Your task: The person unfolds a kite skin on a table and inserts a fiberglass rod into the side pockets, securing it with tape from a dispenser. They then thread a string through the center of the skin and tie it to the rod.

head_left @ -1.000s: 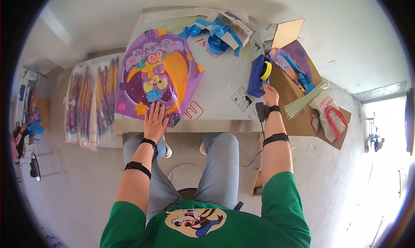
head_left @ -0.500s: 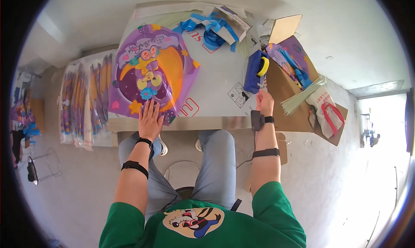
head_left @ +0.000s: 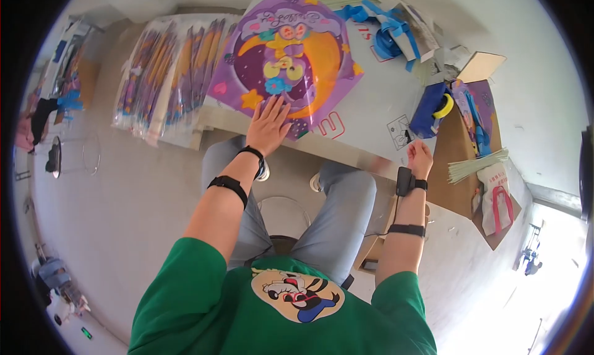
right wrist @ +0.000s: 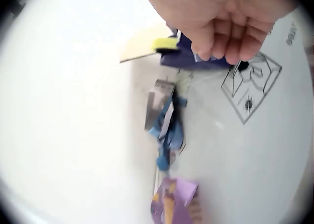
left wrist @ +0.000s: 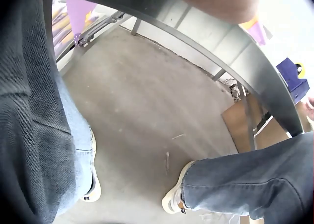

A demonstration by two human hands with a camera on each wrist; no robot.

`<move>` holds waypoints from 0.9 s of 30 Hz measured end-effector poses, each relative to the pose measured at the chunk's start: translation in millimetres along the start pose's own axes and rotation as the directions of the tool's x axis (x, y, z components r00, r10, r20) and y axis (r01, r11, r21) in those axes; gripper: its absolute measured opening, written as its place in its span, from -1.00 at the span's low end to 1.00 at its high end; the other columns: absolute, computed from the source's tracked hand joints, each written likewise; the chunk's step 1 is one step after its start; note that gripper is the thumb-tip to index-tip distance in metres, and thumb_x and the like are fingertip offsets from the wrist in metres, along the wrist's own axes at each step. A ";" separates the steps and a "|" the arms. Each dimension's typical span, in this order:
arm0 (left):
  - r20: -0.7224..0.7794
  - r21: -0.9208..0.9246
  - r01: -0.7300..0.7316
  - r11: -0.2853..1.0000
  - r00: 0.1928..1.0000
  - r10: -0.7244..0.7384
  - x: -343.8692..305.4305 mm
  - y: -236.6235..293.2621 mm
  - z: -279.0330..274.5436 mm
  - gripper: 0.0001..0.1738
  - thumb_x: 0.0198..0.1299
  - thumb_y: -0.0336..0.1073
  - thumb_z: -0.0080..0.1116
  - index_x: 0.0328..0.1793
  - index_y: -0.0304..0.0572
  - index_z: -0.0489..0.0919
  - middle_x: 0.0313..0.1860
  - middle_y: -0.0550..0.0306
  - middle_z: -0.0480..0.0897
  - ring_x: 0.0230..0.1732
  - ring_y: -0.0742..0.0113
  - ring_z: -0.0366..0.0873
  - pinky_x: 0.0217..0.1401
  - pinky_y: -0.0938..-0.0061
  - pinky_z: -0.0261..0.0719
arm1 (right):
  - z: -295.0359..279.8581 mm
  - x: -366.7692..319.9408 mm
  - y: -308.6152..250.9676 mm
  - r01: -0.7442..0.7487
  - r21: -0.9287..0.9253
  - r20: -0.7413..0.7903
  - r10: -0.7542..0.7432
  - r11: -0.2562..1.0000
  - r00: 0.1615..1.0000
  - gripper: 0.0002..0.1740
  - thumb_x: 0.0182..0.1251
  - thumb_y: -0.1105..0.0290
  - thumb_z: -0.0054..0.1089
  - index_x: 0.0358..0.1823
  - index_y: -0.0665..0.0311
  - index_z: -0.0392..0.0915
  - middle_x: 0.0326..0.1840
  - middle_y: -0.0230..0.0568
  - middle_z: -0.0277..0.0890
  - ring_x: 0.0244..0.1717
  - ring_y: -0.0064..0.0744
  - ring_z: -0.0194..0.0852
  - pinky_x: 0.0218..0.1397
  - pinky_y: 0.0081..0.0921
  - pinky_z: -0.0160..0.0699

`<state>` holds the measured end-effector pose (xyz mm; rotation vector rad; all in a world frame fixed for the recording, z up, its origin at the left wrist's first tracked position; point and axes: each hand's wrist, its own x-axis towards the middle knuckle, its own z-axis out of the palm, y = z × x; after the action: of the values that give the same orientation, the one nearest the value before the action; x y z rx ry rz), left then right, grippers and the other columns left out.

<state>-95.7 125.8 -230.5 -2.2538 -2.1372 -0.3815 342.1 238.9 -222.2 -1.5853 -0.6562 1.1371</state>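
A purple sheet printed with a moon and stars lies on the table in the head view. My left hand rests on its near edge, palm down with fingers spread. On the right side stands a blue tape dispenser with a yellow-rimmed roll. Just in front of it, my right hand has its fingers curled and thumb against them, pinching the tape end, which is barely visible. The right wrist view shows that hand over the dispenser.
Blue ribbons and a small box lie at the back. Bagged purple sheets are at the left. An open carton stands at the right, with pale sticks and a white bag by it.
The head view has swung, so the table appears farther right and tilted. My right hand has drawn back slightly from the dispenser toward my body. My left hand stays on the sheet.
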 end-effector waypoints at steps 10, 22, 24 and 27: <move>0.052 -0.067 -0.015 0.998 0.998 0.019 -28.0 3.4 2.0 -0.40 0.33 -0.06 -0.09 0.46 -0.01 0.23 0.52 0.10 0.13 0.55 0.18 -0.04 0.54 0.07 -0.12 | 147.5 -221.7 41.5 -0.241 -0.140 0.533 0.278 0.960 0.799 -0.85 0.33 0.38 0.15 -0.28 0.34 0.56 -0.45 -0.38 0.50 -0.48 -0.61 0.40 -0.40 -0.68 0.39; 0.557 -0.782 0.623 -0.008 0.694 -0.457 -97.9 45.6 17.3 -0.66 0.36 -0.05 -0.01 -0.07 -0.20 0.49 -0.15 0.10 0.59 -0.08 0.39 0.51 -0.04 0.39 0.43 | 163.2 -238.7 91.6 -0.263 -0.256 0.489 0.359 0.930 0.795 -0.84 0.31 0.38 0.15 -0.33 0.34 0.56 -0.51 -0.37 0.49 -0.52 -0.59 0.41 -0.45 -0.64 0.40; 0.681 -0.725 0.639 -0.258 0.609 -0.407 -93.4 52.0 15.3 -0.63 0.35 0.00 0.01 -0.09 -0.18 0.49 -0.14 0.14 0.59 -0.06 0.45 0.50 -0.02 0.46 0.41 | 163.9 -234.7 91.2 -0.256 -0.283 0.488 0.369 0.924 0.791 -0.84 0.30 0.38 0.15 -0.33 0.35 0.55 -0.51 -0.37 0.49 -0.52 -0.59 0.41 -0.45 -0.64 0.41; 0.761 -0.638 0.576 -0.510 0.573 -0.304 -85.0 54.1 15.6 -0.65 0.31 0.02 0.08 -0.13 -0.12 0.49 -0.14 0.22 0.59 -0.07 0.43 0.50 0.00 0.52 0.38 | 165.3 -232.4 92.3 -0.265 -0.307 0.492 0.391 0.914 0.778 -0.86 0.30 0.39 0.16 -0.32 0.33 0.55 -0.49 -0.37 0.49 -0.52 -0.59 0.42 -0.44 -0.64 0.41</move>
<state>-43.0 41.4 -252.7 -0.3394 -3.4019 -3.0088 86.9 81.9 -232.5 -1.6033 -0.9226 1.8802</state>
